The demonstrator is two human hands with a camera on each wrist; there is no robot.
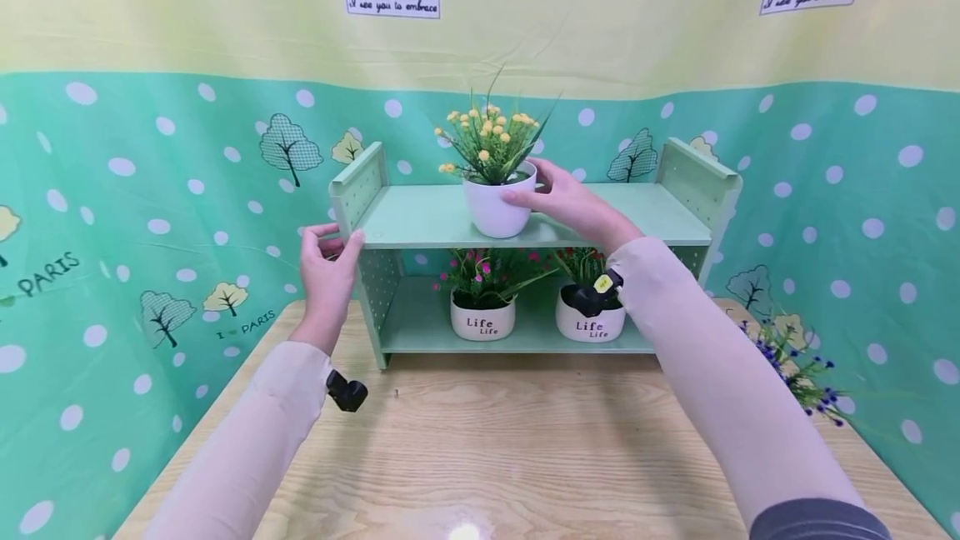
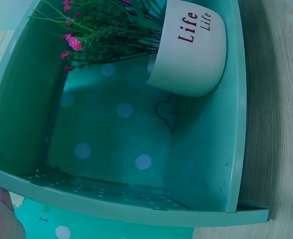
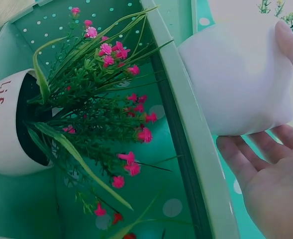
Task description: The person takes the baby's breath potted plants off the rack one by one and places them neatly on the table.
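My right hand (image 1: 566, 200) grips a smooth white pot (image 1: 501, 211) from its right side, thumb in front. Yellow flowers (image 1: 487, 133) with green leaves rise from this pot. It stands upright over the front of the upper board (image 1: 420, 211) of a light green two-tier shelf. In the right wrist view the fingertips (image 3: 228, 144) press against the pot's wall. At the shelf's left side, my left hand (image 1: 326, 273) holds the front edge of the side panel (image 1: 360, 190), its thumb in front. Most of that hand falls outside the left wrist view.
On the lower board (image 1: 420, 340) stand two white "Life" pots, one with pink flowers (image 1: 483, 319), the other with red blooms (image 1: 588, 327) partly behind my right wrist camera. A blue-flowered plant (image 1: 802, 373) is at the right, partly behind my sleeve. The shelf stands on a wooden table (image 1: 480, 440).
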